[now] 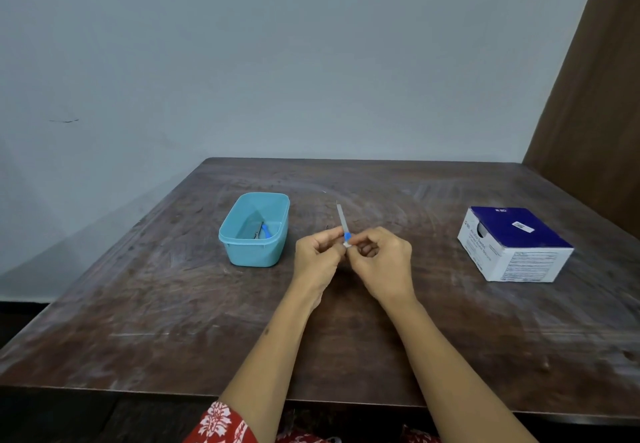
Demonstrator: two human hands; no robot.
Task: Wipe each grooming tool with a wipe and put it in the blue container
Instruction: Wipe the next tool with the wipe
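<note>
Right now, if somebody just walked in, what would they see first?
First, the two hands, left hand and right hand, meeting mid-table, pinching a thin nail file with a blue handle and a small white wipe. To their left sits the blue container with a tool already inside; far right lies a blue and white box.

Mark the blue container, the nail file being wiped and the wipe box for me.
blue container point(242, 255): head view, on its near outer wall.
nail file point(343, 217): head view, on the bare metal blade above the hands.
wipe box point(519, 226): head view, on its dark blue top.
</note>
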